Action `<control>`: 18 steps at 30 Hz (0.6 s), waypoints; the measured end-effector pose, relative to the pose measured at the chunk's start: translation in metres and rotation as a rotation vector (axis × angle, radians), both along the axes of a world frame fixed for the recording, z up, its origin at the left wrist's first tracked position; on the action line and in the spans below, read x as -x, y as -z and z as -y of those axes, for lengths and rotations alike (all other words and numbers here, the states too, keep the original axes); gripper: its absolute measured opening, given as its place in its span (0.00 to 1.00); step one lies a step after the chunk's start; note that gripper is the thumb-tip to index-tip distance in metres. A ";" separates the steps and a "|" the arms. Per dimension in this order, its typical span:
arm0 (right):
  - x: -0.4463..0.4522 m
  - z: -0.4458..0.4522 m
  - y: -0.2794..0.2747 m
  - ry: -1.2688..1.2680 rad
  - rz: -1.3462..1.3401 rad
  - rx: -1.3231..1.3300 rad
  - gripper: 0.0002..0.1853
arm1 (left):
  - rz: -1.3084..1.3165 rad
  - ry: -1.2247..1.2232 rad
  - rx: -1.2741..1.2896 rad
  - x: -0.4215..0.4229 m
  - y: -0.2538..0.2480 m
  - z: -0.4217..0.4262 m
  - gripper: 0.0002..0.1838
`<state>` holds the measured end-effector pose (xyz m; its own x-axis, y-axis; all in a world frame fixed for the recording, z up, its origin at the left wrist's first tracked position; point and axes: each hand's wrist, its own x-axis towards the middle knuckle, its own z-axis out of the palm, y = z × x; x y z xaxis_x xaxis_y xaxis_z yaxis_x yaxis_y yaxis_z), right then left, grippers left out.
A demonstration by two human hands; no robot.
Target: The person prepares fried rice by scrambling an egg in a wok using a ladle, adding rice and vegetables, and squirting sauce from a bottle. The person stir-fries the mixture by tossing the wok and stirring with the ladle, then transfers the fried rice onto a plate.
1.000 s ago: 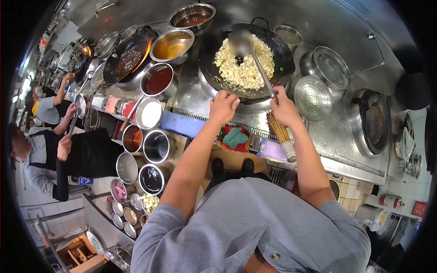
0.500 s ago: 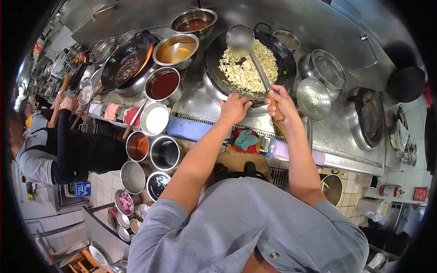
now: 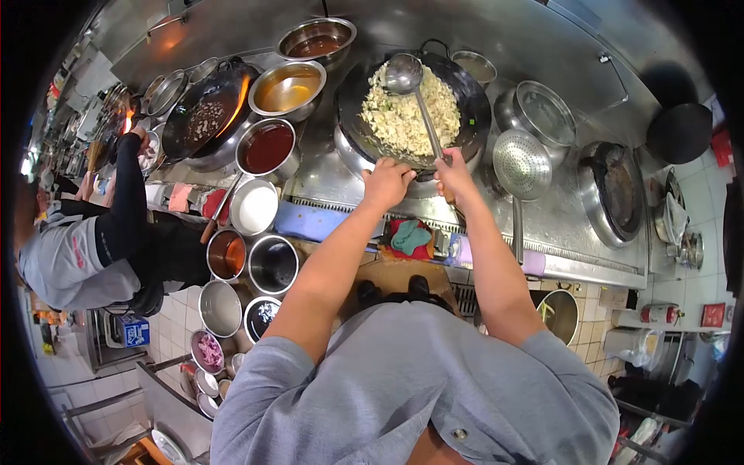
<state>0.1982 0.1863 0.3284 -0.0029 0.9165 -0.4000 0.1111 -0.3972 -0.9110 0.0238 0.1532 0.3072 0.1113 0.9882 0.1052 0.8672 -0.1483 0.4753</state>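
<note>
Pale fried rice with green bits (image 3: 411,116) fills the middle of a black wok (image 3: 353,97). My right hand (image 3: 456,177) is closed round the wooden handle of a steel ladle (image 3: 404,74), at the wok's near right edge. The ladle's bowl rests over the far left part of the rice. At the near rim, my left hand (image 3: 387,184) touches the wok's edge with its fingers bent over it; what they grip there is hard to see. Below the hands lies a green cloth (image 3: 410,237) on a red one.
Left are bowls of sauce (image 3: 266,147), a pot of white powder (image 3: 254,207) and a second wok with flame (image 3: 205,116). A perforated strainer (image 3: 522,164) and another wok (image 3: 616,190) stand right. A co-worker (image 3: 81,256) stands at the far left.
The ladle has moved over the rice while my right hand kept hold of its handle. The bundle of sticks near that hand is out of sight. The co-worker has turned and reached toward the stove.
</note>
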 end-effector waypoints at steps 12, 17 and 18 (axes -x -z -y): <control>-0.023 -0.010 -0.030 -0.114 0.753 -0.345 0.24 | 0.067 0.100 -0.175 0.011 0.002 -0.004 0.13; -0.003 0.076 -0.026 -0.417 1.046 -0.347 0.33 | -0.004 0.193 -0.257 0.020 -0.003 -0.011 0.12; -0.024 0.097 -0.037 -0.476 1.063 -0.350 0.33 | 0.000 0.262 -0.251 0.022 -0.008 -0.013 0.13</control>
<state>0.2225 0.0897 0.3657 -0.1894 0.9721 -0.1383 0.9353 0.1358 -0.3268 0.0018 0.1662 0.3151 0.3575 0.8695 0.3408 0.7842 -0.4777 0.3961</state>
